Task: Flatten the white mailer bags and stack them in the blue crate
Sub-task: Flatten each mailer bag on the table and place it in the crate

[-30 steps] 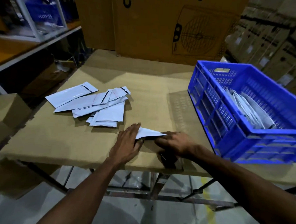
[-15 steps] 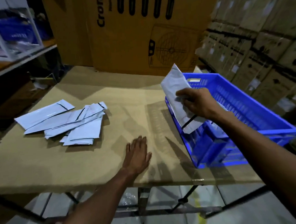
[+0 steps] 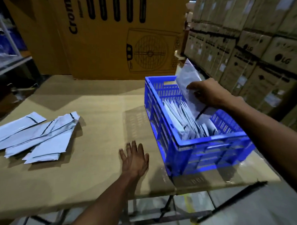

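Item: blue slotted plastic crate (image 3: 208, 154), set at the right of the cardboard-covered table (image 3: 87, 114); white mailer bags (image 3: 181, 118) are stacked inside, leaning. One white mailer bag (image 3: 187, 77) is gripped by the right hand (image 3: 209, 93) above the crate. The left hand (image 3: 135, 159) is laid flat on the table. A loose pile of white mailer bags (image 3: 35, 134) is spread at left.

Dim light is falling on a cardboard-topped bench (image 3: 89, 173); stacked cartons (image 3: 253, 46) are lining the right, a large box (image 3: 108, 38) standing far.
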The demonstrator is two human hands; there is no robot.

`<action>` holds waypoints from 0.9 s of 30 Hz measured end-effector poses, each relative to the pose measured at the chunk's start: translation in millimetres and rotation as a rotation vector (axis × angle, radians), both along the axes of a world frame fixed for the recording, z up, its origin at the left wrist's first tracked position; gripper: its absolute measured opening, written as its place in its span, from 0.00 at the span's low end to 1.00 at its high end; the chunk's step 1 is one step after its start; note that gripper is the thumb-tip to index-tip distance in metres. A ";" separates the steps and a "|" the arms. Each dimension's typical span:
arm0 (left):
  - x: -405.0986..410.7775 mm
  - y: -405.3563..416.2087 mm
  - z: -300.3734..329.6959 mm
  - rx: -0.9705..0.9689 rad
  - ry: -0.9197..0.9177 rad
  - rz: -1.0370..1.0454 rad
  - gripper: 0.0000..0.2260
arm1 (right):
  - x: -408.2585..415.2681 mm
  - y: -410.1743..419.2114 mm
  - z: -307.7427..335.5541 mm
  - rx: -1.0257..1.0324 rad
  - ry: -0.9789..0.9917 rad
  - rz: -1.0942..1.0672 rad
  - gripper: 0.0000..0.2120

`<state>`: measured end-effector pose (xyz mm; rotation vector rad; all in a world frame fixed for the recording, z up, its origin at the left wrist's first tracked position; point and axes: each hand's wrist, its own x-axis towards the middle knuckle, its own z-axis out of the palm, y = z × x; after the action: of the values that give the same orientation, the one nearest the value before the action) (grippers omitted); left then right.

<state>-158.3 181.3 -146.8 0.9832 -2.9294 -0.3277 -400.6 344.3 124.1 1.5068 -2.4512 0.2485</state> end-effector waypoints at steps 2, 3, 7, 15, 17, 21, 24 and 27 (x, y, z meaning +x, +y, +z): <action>-6.9 8.2 -1.7 -0.014 -0.007 0.017 0.27 | -13.0 7.5 -4.3 0.177 0.011 -0.106 0.18; -10.3 11.5 -2.1 -0.019 -0.015 0.022 0.27 | -20.1 12.2 -8.8 0.260 0.044 -0.145 0.18; -15.1 14.0 0.7 -0.027 -0.002 0.042 0.27 | -53.1 25.9 -32.3 0.446 0.257 -0.140 0.20; -14.4 13.6 -0.2 -0.104 0.016 0.070 0.31 | -80.5 33.1 -89.2 0.617 0.081 -0.194 0.21; -14.8 12.4 -1.9 -0.121 0.028 0.072 0.30 | -83.1 30.6 -96.4 0.624 0.040 -0.196 0.21; -15.4 11.6 -2.7 -0.134 0.029 0.079 0.29 | -89.9 25.4 -100.8 0.639 -0.029 -0.164 0.24; -13.9 12.0 -0.7 -0.124 0.031 0.084 0.29 | -91.3 19.9 -103.0 0.647 -0.069 -0.153 0.26; -12.2 12.7 0.4 -0.119 0.024 0.077 0.29 | -83.0 17.7 -103.5 0.604 -0.051 -0.174 0.24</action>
<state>-170.5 194.0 -146.3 1.0641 -2.8426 -0.1581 -483.6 362.0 20.5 1.4749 -2.8294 -0.5405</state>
